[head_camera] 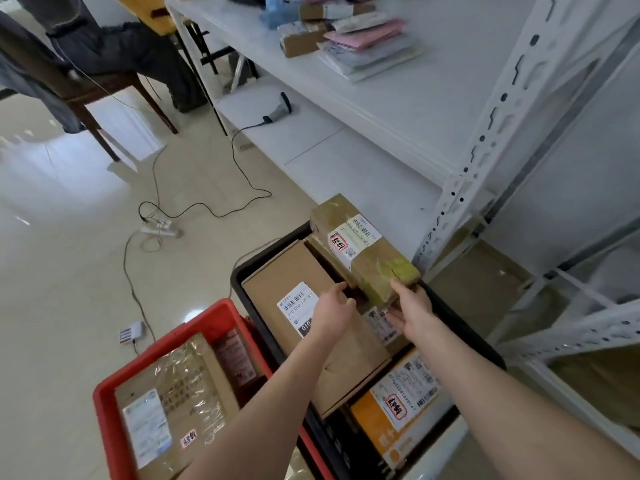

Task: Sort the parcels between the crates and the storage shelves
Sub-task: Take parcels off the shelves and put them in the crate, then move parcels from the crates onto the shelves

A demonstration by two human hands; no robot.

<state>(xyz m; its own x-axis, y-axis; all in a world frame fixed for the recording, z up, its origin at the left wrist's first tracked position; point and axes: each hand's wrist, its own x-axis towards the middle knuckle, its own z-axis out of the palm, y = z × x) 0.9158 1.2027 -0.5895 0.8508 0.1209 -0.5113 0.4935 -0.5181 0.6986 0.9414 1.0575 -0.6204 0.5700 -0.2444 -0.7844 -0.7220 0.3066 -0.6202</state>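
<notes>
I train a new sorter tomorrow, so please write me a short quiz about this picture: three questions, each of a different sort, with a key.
1. True or false: the right hand grips the near end of the taped parcel.
2. The crate below both hands is: A red, B black, C blue.
3. Fill in: on the lower shelf lies a barcode ____.
Key: 1 true; 2 B; 3 scanner.

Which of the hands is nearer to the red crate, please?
The left. The left hand is over the flat box beside the red crate; the right hand grips the taped box farther away.
</notes>
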